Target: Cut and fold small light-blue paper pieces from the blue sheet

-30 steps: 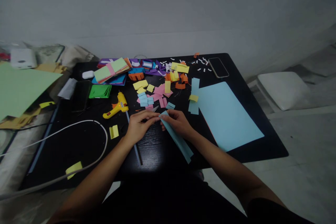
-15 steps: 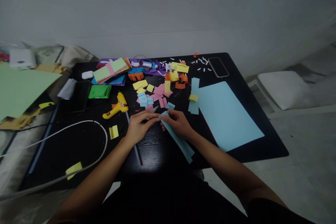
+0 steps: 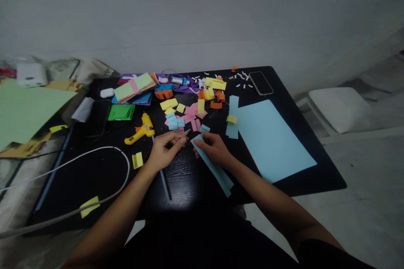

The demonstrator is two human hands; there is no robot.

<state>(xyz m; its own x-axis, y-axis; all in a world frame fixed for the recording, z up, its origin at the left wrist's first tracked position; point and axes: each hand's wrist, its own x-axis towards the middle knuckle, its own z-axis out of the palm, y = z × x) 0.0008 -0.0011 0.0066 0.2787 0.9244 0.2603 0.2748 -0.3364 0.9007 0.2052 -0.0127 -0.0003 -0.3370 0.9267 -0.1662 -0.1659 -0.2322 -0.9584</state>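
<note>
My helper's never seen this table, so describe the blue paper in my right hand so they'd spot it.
On the black table, find the large blue sheet at right. Left of it, your right hand holds the long, narrow blue paper, slanting towards you. Unlike the blue strips farther back, it's held.

I'm in what looks like a plain room's craft corner, with a glue gun [image 3: 142, 129], paper scraps [image 3: 191, 111] and a phone [image 3: 261, 83] on my black surface [image 3: 94, 172], a grey wall [image 3: 202, 17] behind it and a pale seat [image 3: 339, 107] nearby.
</note>
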